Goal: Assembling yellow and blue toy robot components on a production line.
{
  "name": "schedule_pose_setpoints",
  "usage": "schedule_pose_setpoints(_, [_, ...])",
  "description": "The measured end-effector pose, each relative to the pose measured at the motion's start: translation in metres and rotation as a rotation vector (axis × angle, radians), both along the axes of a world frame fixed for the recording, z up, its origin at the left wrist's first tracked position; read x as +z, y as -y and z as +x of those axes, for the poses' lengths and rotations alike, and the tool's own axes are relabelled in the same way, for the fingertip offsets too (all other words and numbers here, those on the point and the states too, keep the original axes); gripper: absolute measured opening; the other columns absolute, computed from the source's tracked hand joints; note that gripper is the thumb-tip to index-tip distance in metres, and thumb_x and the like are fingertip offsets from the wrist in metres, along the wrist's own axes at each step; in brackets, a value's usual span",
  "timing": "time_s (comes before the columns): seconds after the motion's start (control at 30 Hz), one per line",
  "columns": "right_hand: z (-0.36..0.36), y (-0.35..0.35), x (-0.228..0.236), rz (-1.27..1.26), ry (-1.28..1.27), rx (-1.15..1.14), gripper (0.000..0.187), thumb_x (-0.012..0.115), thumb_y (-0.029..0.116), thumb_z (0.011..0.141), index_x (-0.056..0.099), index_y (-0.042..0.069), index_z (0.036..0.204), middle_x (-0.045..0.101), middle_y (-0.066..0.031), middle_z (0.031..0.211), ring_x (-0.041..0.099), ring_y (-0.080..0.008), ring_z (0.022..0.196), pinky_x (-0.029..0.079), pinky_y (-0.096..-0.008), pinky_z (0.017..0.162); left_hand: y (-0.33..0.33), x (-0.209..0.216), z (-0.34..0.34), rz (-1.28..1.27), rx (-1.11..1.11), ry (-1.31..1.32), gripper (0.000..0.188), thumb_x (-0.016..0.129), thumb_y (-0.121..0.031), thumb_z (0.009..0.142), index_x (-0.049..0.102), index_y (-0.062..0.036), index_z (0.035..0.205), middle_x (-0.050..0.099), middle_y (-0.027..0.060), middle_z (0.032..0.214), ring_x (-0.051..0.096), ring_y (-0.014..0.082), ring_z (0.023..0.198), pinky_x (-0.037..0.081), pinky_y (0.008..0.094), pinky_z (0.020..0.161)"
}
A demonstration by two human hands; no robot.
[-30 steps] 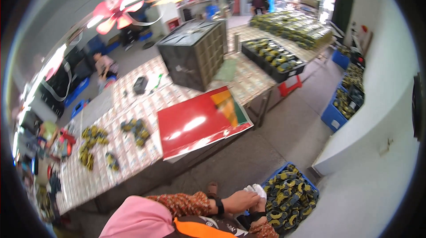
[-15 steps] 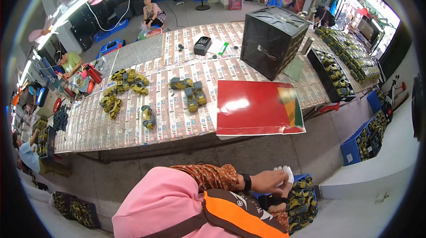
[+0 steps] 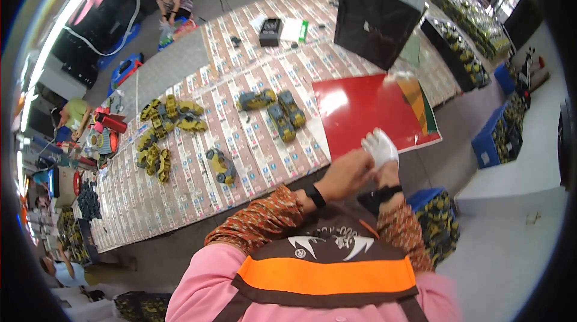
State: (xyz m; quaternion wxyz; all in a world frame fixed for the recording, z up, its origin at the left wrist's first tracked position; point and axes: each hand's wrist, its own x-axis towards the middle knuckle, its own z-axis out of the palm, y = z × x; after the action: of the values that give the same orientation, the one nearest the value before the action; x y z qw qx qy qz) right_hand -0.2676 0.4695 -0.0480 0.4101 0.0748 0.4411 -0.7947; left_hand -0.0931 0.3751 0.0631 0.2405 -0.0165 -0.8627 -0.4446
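Note:
My bare left hand [image 3: 344, 176] is closed at the edge of the white glove [image 3: 384, 152] on my right hand [image 3: 380, 146], its fingertips partly hidden there. The gloved right hand has its fingers stretched out and holds nothing that I can see. Both hands are over the near edge of a glossy red sheet [image 3: 354, 106] with an orange and green corner. To their left on the table are a pair of grey and olive toy vehicles [image 3: 287, 116], another toy vehicle [image 3: 257, 100] and a single one [image 3: 221, 167] nearer me.
A pile of yellow-olive toy parts [image 3: 165, 119] lies farther left. Beyond the sheet stands a big black crate [image 3: 375, 21]; a small black box [image 3: 270, 32] is at mid-table. A blue bin [image 3: 430, 202] of toy parts stands low at my right. Other people sit at the left and far side.
Both hands have come up and left from above the blue bin to the red sheet's near edge. My view has turned, and my body now faces the table more squarely.

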Motion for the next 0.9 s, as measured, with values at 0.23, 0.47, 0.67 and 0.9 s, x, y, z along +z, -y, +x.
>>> schedule_pose_setpoints(0.23, [0.02, 0.098, 0.068, 0.042, -0.076, 0.208, 0.072, 0.059, 0.045, 0.1, 0.033, 0.008, 0.156, 0.043, -0.0157, 0.152, 0.055, -0.0317, 0.123, 0.047, -0.0414, 0.1, 0.046, 0.012, -0.002, 0.082, 0.206, 0.004, 0.039, 0.073, -0.019, 0.091, 0.05, -0.0053, 0.119, 0.057, 0.0148, 0.103, 0.061, 0.033, 0.093, 0.05, 0.0401, 0.079])
schedule_pose_setpoints(0.47, [0.007, 0.153, 0.029, -0.295, -0.141, 0.388, 0.058, 0.043, 0.036, 0.106, 0.041, 0.001, 0.152, 0.055, -0.0123, 0.145, 0.055, -0.0243, 0.13, 0.042, -0.0394, 0.113, 0.105, 0.008, -0.046, 0.007, 0.528, -0.015, 0.014, 0.067, -0.014, 0.09, 0.059, -0.0056, 0.098, 0.063, 0.0134, 0.091, 0.063, 0.0353, 0.089, 0.052, 0.0441, 0.075])
schedule_pose_setpoints(0.67, [-0.045, 0.198, 0.03, -0.122, -0.163, 0.466, 0.077, 0.063, 0.028, 0.101, 0.02, 0.013, 0.162, 0.035, -0.0121, 0.158, 0.043, -0.0315, 0.139, 0.044, -0.0506, 0.11, 0.124, 0.009, -0.087, -0.047, 0.28, 0.202, 0.012, 0.06, -0.013, 0.085, 0.053, -0.0055, 0.091, 0.055, 0.0188, 0.084, 0.057, 0.0415, 0.081, 0.047, 0.0484, 0.068])
schedule_pose_setpoints(0.9, [-0.096, 0.206, 0.008, 0.012, -0.062, 0.455, 0.036, 0.064, 0.018, 0.098, 0.067, 0.016, 0.134, 0.071, -0.0057, 0.12, 0.068, -0.0235, 0.11, 0.052, -0.0353, 0.092, 0.135, -0.005, -0.143, -0.003, -0.048, 0.347, 0.018, 0.058, -0.015, 0.085, 0.049, -0.0028, 0.095, 0.055, 0.0197, 0.087, 0.058, 0.0436, 0.084, 0.048, 0.0475, 0.071])
